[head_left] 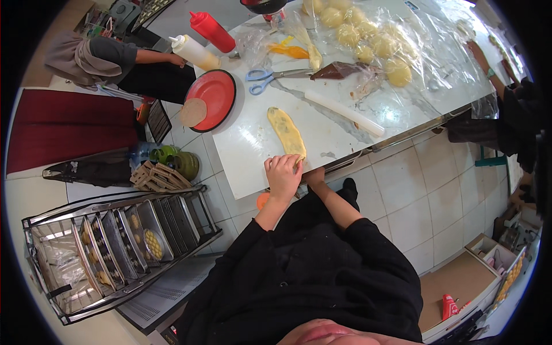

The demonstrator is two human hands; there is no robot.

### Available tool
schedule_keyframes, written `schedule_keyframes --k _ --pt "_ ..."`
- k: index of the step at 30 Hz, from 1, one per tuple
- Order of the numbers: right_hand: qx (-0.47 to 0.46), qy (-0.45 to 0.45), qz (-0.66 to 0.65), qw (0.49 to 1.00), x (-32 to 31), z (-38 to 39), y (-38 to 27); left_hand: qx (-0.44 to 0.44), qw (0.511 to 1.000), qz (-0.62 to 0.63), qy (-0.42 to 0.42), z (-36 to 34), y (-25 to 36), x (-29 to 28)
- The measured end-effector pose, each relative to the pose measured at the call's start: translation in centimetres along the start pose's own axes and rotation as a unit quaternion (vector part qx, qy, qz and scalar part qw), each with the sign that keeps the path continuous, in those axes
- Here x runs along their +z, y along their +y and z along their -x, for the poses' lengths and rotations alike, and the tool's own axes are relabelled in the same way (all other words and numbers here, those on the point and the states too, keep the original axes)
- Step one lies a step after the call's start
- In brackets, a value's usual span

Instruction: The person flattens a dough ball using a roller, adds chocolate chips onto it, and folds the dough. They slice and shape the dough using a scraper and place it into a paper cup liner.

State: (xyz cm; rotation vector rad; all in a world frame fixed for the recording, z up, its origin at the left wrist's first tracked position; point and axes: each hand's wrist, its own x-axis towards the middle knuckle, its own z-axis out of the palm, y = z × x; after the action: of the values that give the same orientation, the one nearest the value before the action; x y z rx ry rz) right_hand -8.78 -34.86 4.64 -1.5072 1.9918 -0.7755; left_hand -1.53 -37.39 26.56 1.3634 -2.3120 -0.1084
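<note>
A long, flattened strip of yellow dough with darker patches of filling lies on the white marble-patterned table. My left hand is over its near end, fingers closed together on the dough's edge. My right hand is at the table's front edge, just right of the left one; its fingers are hidden. To the right of the dough lies a white rolling pin. Beyond the dough are blue-handled scissors and a piping bag with brown filling.
Round dough balls sit under clear plastic at the back right. A red plate with a brown disc is on the left, near red and white squeeze bottles. A tray rack stands left. Other people work at both sides.
</note>
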Motion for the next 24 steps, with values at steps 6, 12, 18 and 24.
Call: schedule_keyframes --k 6,12,18,24 --pt "0.005 -0.049 -0.062 0.997 -11.6 5.5 -4.3 -0.152 0.959 0.174 -0.162 -1.2 -1.4 -0.8" --pt "-0.021 -0.049 -0.199 0.979 -19.9 6.5 -7.1 -0.076 0.990 0.067 -0.098 -2.3 0.0 0.2" --pt "0.018 0.014 -0.169 0.985 -22.4 3.1 -10.5 -0.090 0.981 0.132 -0.108 -2.8 -1.5 1.0" --pt "-0.037 0.008 -0.159 0.987 -20.8 -0.4 -11.7 -0.112 0.977 0.165 -0.081 -2.8 -1.6 0.8"
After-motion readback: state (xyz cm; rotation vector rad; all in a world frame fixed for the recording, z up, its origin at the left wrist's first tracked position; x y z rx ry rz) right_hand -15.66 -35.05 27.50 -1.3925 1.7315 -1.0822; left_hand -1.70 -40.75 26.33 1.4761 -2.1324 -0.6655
